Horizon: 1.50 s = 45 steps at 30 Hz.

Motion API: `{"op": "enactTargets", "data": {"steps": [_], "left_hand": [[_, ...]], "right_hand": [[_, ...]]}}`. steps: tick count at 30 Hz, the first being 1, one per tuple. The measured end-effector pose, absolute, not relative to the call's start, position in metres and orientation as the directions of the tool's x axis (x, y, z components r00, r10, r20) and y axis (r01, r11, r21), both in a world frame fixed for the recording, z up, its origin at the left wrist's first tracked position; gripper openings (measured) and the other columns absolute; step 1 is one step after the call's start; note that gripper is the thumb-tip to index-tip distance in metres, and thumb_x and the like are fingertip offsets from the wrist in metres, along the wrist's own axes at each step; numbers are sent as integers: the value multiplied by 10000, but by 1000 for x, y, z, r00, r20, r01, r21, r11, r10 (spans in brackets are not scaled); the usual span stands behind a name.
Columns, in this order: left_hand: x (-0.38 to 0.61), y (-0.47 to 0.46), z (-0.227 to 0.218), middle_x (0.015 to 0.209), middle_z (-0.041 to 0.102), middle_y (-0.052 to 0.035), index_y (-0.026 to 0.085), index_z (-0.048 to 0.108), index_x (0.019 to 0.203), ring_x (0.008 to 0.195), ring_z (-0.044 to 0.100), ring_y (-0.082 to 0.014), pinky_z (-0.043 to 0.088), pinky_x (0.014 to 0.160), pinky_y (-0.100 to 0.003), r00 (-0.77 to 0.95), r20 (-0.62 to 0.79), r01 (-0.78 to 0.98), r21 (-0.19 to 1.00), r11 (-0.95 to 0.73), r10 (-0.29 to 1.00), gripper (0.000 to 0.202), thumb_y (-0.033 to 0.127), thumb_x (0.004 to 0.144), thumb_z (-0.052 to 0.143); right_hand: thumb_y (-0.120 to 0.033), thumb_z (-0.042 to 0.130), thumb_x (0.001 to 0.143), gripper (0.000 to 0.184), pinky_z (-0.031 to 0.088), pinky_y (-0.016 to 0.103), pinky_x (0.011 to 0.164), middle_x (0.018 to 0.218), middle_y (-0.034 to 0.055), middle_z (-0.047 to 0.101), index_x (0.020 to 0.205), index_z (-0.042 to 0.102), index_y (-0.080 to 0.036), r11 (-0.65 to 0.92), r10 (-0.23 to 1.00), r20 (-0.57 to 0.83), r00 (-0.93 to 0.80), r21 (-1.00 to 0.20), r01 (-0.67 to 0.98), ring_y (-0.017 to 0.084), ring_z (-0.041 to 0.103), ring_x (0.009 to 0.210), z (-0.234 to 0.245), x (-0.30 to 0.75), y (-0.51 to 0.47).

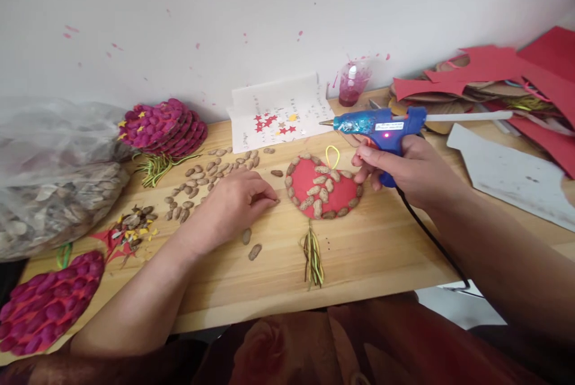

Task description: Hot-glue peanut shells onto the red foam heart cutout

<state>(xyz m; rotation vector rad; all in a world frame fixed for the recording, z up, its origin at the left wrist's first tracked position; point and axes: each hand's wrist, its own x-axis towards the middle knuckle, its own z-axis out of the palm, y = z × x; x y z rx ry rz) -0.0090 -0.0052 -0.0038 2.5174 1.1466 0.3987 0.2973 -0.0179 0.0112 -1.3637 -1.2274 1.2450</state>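
Note:
My right hand (406,169) grips a blue hot glue gun (381,127) with its nozzle pointing left, held just right of and above a red heart-shaped card (324,188). The heart is edged and partly filled with peanut shells and has a yellow loop on top and a grass tassel (313,256) below. My left hand (236,199) rests on the wooden table (372,253) left of the heart, fingers pinched together at a small shell I cannot make out clearly. Loose peanut shells (204,178) lie scattered behind and below that hand.
Purple-red finished hearts lie at the back left (164,127) and front left (42,307). A plastic bag of shells (49,187) fills the left. A paper with stars (278,112), a small bottle (353,82) and red card sheets (507,70) sit along the wall.

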Motion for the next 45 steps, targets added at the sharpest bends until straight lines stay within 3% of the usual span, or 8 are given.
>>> {"op": "enactTargets", "data": {"steps": [9, 20, 28, 45], "left_hand": [[30, -23, 21, 848, 751, -21, 225, 762, 855, 789, 672, -173, 530, 746, -314, 634, 154, 613, 497, -614, 758, 116, 202, 902, 657], [83, -26, 20, 800, 730, -33, 206, 764, 817, 821, 639, -212, 488, 750, -340, 718, 92, 635, 319, -703, 690, 127, 140, 881, 677], [93, -28, 24, 819, 719, -73, 178, 767, 817, 834, 622, -229, 500, 759, -349, 695, 8, 703, 199, -683, 719, 148, 124, 883, 646], [86, -26, 20, 859, 723, -49, 210, 773, 857, 855, 657, -223, 507, 766, -348, 680, 88, 671, 323, -667, 728, 170, 99, 855, 645]], "right_hand": [[-236, 753, 854, 139, 461, 236, 425, 768, 30, 693, 785, 637, -202, -108, 994, -109, -10, -992, 67, 161, 695, 603, 14, 297, -19], [-198, 718, 876, 114, 469, 228, 406, 798, 47, 704, 785, 651, -192, -90, 996, -91, -19, -995, 49, 159, 700, 582, 13, 298, -19], [-215, 750, 863, 175, 477, 233, 406, 757, 36, 688, 723, 646, -197, -82, 996, -83, -32, -996, 38, 158, 697, 581, 16, 298, -21], [-248, 755, 861, 130, 476, 235, 411, 801, 35, 703, 790, 655, -203, -78, 996, -80, -27, -996, 53, 155, 696, 589, 11, 299, -18]]}}
